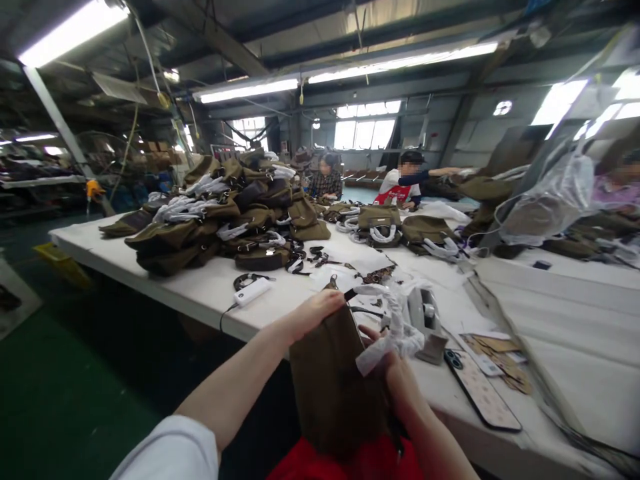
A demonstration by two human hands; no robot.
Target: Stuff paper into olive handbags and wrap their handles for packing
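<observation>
An olive-brown handbag (327,380) stands tilted in front of me, its lower part against my red-clad lap. My left hand (323,308) grips the bag's upper edge, fingers closed over it. On the other side, my right hand (393,373) is at the bag's edge with fingers bent, partly hidden behind a handle wrapped in white plastic (395,327). What its fingertips touch is hard to make out. Just beyond the right hand sits a grey-white device or box (425,323).
A big pile of olive bags (240,207) covers the white table's (200,290) left side. A white power bank (253,292) with a cable, a phone (483,390) and brown paper tags (500,353) lie nearby. Two people (403,183) (325,177) work across the table.
</observation>
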